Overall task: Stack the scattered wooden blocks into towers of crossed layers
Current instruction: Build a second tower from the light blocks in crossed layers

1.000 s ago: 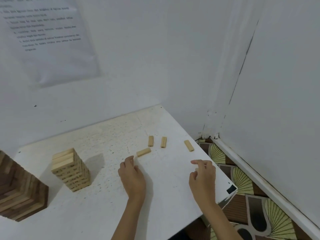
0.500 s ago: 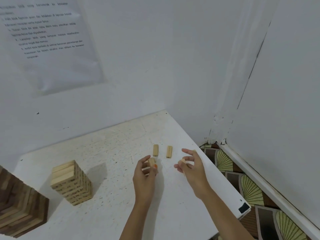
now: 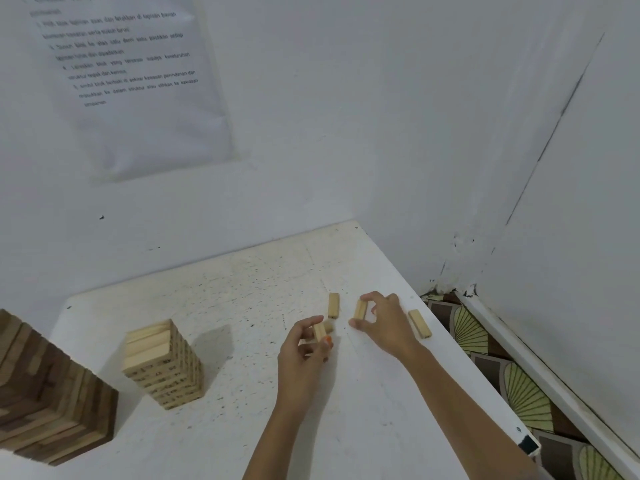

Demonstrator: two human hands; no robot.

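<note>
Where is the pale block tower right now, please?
In the head view, the pale block tower stands at the left of the table, between the darker tower and the left hand.

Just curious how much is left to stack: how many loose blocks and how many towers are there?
Loose pale blocks: 4 (left hand holds one, right hand pinches one)
Pale tower: 1
Dark tower: 1
Total: 6

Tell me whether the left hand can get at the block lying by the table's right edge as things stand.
Probably not easily: the left hand grips one block, and the right hand, pinching a second block, sits between it and the edge block. The right hand is nearer.
</note>
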